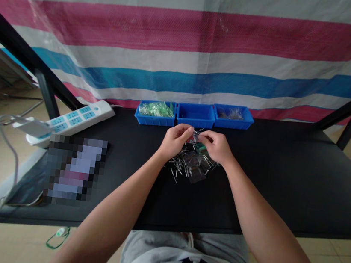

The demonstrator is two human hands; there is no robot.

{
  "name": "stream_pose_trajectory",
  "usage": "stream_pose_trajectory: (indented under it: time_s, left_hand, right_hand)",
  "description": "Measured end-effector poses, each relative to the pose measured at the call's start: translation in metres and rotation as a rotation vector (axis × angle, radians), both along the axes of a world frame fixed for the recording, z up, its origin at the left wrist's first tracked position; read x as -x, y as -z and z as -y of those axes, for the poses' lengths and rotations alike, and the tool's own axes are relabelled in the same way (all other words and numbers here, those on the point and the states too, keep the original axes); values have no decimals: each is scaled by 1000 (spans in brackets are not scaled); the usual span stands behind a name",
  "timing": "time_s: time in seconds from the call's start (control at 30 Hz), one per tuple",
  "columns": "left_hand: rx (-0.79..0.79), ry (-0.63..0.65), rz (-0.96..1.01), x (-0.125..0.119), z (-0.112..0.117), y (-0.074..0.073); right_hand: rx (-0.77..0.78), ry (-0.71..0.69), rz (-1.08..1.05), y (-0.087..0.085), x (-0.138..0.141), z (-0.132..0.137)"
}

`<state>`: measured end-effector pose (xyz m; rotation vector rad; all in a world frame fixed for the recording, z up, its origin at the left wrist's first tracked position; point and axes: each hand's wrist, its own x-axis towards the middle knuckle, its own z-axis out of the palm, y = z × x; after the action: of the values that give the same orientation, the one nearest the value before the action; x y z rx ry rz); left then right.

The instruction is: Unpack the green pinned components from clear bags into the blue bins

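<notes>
Both hands meet over a heap of small thin metal pins (180, 163) and clear plastic bags (196, 173) on the black table (285, 180). My left hand (174, 141) is closed in a pinch, fingertips holding something too small to name. My right hand (216, 147) is curled shut beside it, with a small green part (201, 148) showing under its fingers. The fingertips of the two hands almost touch.
Three blue bins stand in a row at the table's back: the left bin (156, 114) holds green parts, the middle bin (196, 115) looks bare, the right bin (233, 117) holds clear bits. A white power strip (73, 120) lies at the left, near a blurred patch (75, 170). A striped tarp hangs behind.
</notes>
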<state>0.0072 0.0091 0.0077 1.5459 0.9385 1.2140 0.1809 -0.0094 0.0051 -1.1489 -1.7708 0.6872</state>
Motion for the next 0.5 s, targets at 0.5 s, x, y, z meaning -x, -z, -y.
stream_pose_trajectory:
  time_s: [0.5]
  left_hand:
    - [-41,43,-2,5,2,-1]
  right_hand:
    - [-98,144,-44,2,1,1]
